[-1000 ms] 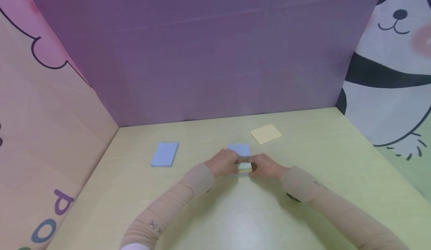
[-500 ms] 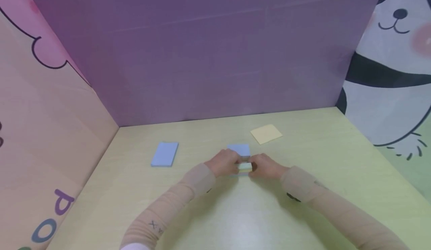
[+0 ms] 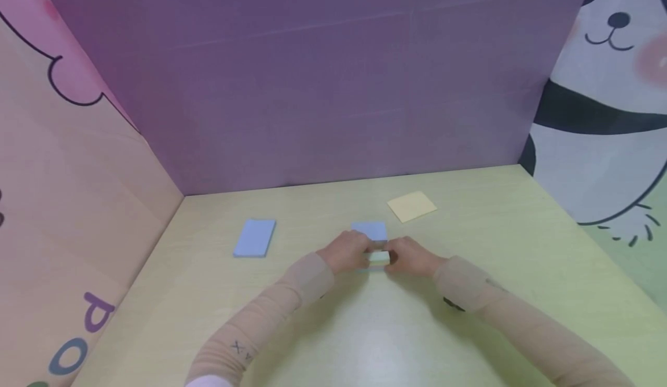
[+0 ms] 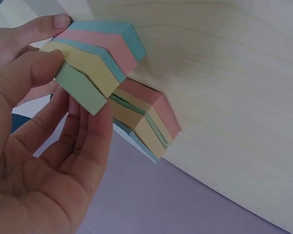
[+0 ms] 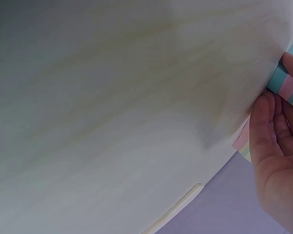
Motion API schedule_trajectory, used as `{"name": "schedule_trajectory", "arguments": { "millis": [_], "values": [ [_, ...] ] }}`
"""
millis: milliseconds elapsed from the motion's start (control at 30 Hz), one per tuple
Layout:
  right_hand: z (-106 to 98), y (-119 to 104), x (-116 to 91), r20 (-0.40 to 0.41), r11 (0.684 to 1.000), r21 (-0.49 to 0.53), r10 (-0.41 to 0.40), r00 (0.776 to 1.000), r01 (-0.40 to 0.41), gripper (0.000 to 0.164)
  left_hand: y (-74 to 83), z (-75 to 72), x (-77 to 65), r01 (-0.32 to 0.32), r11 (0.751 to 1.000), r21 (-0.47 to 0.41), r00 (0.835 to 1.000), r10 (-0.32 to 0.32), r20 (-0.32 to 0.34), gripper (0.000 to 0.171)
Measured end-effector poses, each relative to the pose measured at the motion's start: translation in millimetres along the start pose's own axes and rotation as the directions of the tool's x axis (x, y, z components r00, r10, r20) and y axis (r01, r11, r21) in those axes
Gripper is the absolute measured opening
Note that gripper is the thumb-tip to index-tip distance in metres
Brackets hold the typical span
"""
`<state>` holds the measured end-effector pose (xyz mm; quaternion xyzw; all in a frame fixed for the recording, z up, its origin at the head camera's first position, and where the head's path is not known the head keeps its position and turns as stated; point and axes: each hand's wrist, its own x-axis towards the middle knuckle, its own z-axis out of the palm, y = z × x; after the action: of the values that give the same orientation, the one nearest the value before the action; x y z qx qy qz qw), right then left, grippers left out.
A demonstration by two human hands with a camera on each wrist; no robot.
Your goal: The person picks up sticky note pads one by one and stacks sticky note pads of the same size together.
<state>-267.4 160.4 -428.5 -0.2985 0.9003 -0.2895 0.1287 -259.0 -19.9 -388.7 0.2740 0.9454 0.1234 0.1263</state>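
Note:
In the head view my left hand point(image 3: 346, 252) and right hand point(image 3: 414, 256) grip a small stack of sticky note pads point(image 3: 378, 259) from its two sides. Seen from the left wrist, its layers point(image 4: 97, 61) are green on top, then yellow, blue, pink and blue. My left thumb and fingers point(image 4: 100, 141) pinch its near end. At its other end, the right wrist view has my right thumb and fingers point(image 5: 266, 131) holding it. Just behind stands a second stack of sticky note pads point(image 3: 369, 230) with a blue top; the hands partly hide it.
A blue pad point(image 3: 254, 238) lies on the pale wood table point(image 3: 375, 335), left of the hands. Towards the back right lies a thin yellow pad point(image 3: 411, 207), turned at an angle. A purple wall point(image 3: 333, 86) closes off the back, with printed panels at both sides.

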Motion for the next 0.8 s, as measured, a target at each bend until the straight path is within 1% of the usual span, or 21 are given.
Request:
{"name": "schedule_trajectory", "arguments": {
  "millis": [167,300,467,633,800],
  "values": [
    [-0.1,-1.0,0.4,0.000,1.000,-0.016,0.003,1.000,-0.003,0.041,-0.1,0.6,0.9,0.026,0.999,-0.023,1.000,-0.026,0.006,0.028],
    [0.2,-0.6,0.9,0.000,1.000,-0.028,-0.003,1.000,0.003,0.040,0.3,0.2,0.3,0.043,0.998,-0.040,0.999,-0.042,0.010,0.028],
    [0.7,0.5,1.6,0.000,0.999,-0.043,-0.001,1.000,0.001,0.039,0.3,-0.1,-1.0,0.037,0.999,-0.035,0.999,-0.037,0.006,0.036],
    [0.5,0.3,2.0,0.002,0.999,-0.036,0.001,1.000,-0.001,0.038,-0.6,-0.6,-3.0,0.009,1.000,-0.025,1.000,-0.009,-0.008,0.047],
    [-0.8,-0.6,1.9,0.011,0.999,-0.040,0.011,1.000,-0.011,0.032,-2.6,-0.8,-4.2,-0.001,1.000,-0.030,1.000,0.001,-0.005,0.048]
  ]
}}
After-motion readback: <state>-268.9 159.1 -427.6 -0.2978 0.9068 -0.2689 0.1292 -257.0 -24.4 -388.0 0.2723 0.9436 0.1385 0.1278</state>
